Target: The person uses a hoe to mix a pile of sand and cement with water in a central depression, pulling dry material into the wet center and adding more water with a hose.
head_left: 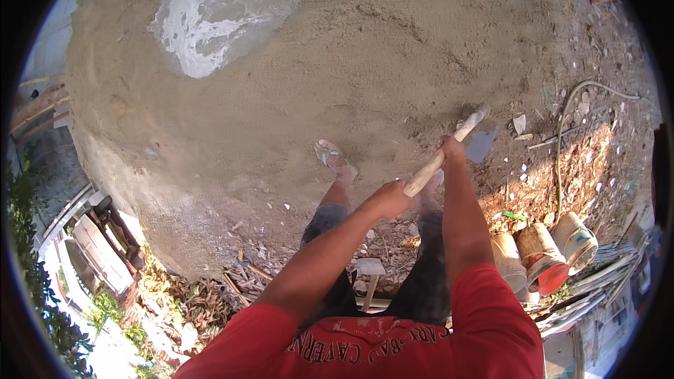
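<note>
My left hand (pixel 388 201) is closed round the near end of a thick, pale wooden tool handle (pixel 423 175). Farther up the same handle, my right hand (pixel 449 147) grips it with the fingers wrapped round. The handle slants away to the right, and its far end meets the sandy ground; the tool's head there is too indistinct to name. Ahead of me spreads a broad mound of grey-brown sand mix (pixel 281 112). A pool of wet, whitish-grey slurry (pixel 210 17) lies in its upper left part.
My sandalled left foot (pixel 330 154) stands on the sand's edge. At right are several dirty buckets (pixel 537 253), a hose (pixel 560 147) and scattered debris. A flat grey piece (pixel 481 144) lies beside the handle. Behind me is a small wooden-legged object (pixel 368 267); a parked vehicle (pixel 102 253) is at left.
</note>
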Available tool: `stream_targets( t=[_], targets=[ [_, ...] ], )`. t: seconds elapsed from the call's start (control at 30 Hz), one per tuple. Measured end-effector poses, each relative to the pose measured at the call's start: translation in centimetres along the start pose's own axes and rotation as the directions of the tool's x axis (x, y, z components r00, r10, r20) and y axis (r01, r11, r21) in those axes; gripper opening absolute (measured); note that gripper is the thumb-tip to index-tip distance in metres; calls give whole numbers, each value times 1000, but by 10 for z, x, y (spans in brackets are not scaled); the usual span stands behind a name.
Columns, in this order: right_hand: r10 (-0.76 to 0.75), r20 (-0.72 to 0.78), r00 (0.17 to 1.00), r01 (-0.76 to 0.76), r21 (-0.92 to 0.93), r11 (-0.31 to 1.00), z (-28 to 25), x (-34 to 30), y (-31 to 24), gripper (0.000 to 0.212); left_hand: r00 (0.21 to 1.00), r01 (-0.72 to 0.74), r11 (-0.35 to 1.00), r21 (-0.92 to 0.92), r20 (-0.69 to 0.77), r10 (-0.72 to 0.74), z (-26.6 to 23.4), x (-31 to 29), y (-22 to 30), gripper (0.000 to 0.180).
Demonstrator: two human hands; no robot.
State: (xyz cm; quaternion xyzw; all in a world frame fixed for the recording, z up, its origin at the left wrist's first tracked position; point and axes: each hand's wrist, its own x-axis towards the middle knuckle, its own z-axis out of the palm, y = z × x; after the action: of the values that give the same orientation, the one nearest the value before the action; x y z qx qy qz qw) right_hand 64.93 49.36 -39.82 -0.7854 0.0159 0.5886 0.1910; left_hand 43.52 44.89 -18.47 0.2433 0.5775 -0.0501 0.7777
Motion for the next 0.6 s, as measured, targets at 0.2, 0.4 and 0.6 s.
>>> stream_targets(
  t=[0.2, 0.4, 0.6],
  targets=[
    [69, 26, 997, -73, 315, 946, 195, -97, 7, 8, 984, 96, 951, 294, -170, -47, -164, -88, -14, 40],
    [35, 314, 949, -239, 641, 729, 260, -217, -13, 6, 920, -76, 678, 731, -211, 330, -246, -195, -10, 42],
    [-9, 462, 887, -329, 646, 688, 345, -465, -72, 5, 950, 107, 795, 598, -298, 96, -312, -484, 87, 43]
  ],
)
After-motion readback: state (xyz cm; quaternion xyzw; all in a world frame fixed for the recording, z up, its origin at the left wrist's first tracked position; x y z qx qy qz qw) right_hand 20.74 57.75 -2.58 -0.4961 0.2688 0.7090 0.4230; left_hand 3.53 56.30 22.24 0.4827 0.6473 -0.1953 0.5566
